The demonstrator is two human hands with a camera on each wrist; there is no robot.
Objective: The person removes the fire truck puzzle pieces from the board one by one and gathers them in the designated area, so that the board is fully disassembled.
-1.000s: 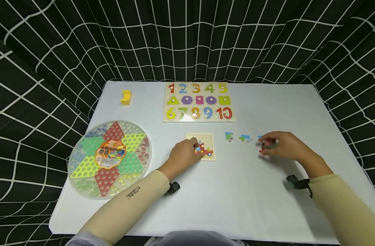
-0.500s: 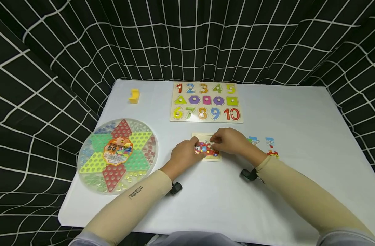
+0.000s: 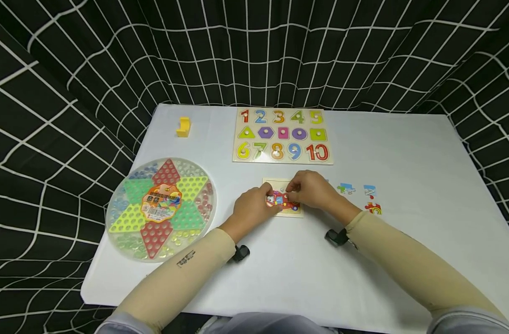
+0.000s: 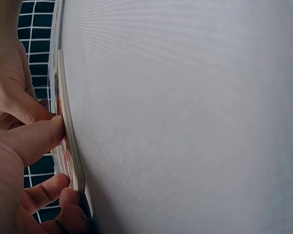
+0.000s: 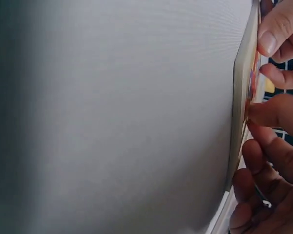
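A small wooden jigsaw puzzle board with a red vehicle picture lies at the table's middle. My left hand grips its left side, thumb and curled fingers at the edge. In the left wrist view, the left thumb lies against the board's near side. Over the board's right part, my right hand pinches a small puzzle piece, mostly hidden by thumb and fingertips. The right wrist view shows the right fingers close against the board's face. Loose puzzle pieces lie right of the hands, including a blue-green one and a red-yellow one.
Behind the small board lies a number-and-shape peg board. A round Chinese checkers set covers the table's left side. A yellow block stands at the back left. Another blue piece lies beside the loose pieces.
My right hand has moved left from the loose pieces to the small puzzle board, then stays there. The left hand keeps its hold on the board. The head view has shifted slightly.
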